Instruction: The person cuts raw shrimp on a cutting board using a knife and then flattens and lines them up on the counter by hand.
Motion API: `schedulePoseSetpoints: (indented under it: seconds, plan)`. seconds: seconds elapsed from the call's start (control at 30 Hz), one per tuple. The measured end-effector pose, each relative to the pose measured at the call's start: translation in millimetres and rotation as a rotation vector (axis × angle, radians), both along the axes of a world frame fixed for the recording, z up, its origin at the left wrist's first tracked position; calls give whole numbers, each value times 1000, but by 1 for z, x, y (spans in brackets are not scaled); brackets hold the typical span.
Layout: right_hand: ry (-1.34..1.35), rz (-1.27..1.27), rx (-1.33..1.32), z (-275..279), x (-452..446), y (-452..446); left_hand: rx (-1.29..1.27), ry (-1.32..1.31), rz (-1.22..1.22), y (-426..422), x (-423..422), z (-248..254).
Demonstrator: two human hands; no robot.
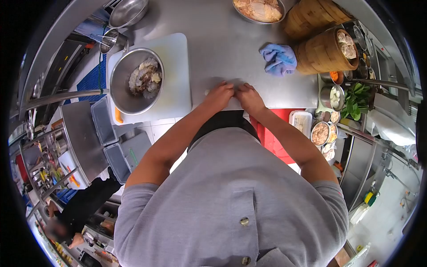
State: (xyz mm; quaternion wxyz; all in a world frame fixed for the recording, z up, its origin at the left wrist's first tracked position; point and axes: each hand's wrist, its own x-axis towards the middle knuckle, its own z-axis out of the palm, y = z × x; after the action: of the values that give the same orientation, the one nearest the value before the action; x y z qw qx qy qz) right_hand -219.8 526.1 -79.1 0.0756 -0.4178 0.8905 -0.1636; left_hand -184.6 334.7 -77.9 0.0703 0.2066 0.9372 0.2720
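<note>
My left hand (pixel 219 96) and my right hand (pixel 250 97) rest close together at the near edge of the steel worktop (pixel 222 49). Both are closed, their fingers curled toward each other with a small gap between. What they pinch, if anything, is too small or hidden to name. A small pale bit lies just left of my left hand. Further left, a steel bowl (pixel 116 91) of raw peeled shrimp (pixel 146 79) with brown seasoning sits on a white cutting board (pixel 175 66). An orange handle (pixel 118 115) pokes out below the bowl.
A blue-purple cloth (pixel 279 59) lies right of my hands, beside bamboo steamers (pixel 311 55). At the back is a bowl of marinated meat (pixel 260 10). Ingredient bowls and green leaves (pixel 356 100) stand at right. Another person in black (pixel 86 204) is at lower left.
</note>
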Motion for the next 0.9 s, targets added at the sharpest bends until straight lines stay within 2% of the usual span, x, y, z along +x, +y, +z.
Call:
schedulePoseSetpoints:
  seconds: [0.17, 0.3, 0.4, 0.43, 0.47, 0.5, 0.53, 0.57, 0.6, 0.7, 0.73, 0.8, 0.9]
  plan:
    - [34, 14, 70, 3, 3, -2, -89, 81, -37, 6, 0, -3]
    - [32, 46, 156, 15, 2, -2, -40, 151, -66, 5, 3, -10]
    - [99, 50, 132, 1, -1, 1, -125, 165, -35, 5, -2, -8]
    - [119, 58, 132, -2, -3, 3, -75, 6, 10, 3, -1, 6]
    - [17, 39, 70, -5, -8, 5, -25, -152, 52, -1, 0, 18]
    - [-85, 20, 6, -4, -16, 6, -29, -131, 58, -9, 3, 17]
    - [-67, 24, 1, 4, -23, 8, 117, -19, 145, -20, 9, 11]
    - [-80, -16, -152, 10, -24, 16, 266, 79, 231, -30, 17, 3]
    - [-100, -57, -304, 17, -20, 20, 266, 76, 237, -43, 23, 9]
    - [-152, -131, -233, 32, -10, 23, 139, 88, 318, -68, 35, 24]
    - [-157, -124, -234, 29, -3, 22, 124, 47, 239, -71, 38, 22]
    - [50, -53, -102, 20, 9, 20, 102, 11, 162, -76, 38, 13]
    - [65, -61, -46, 4, 10, 19, 26, 47, 39, -77, 30, -3]
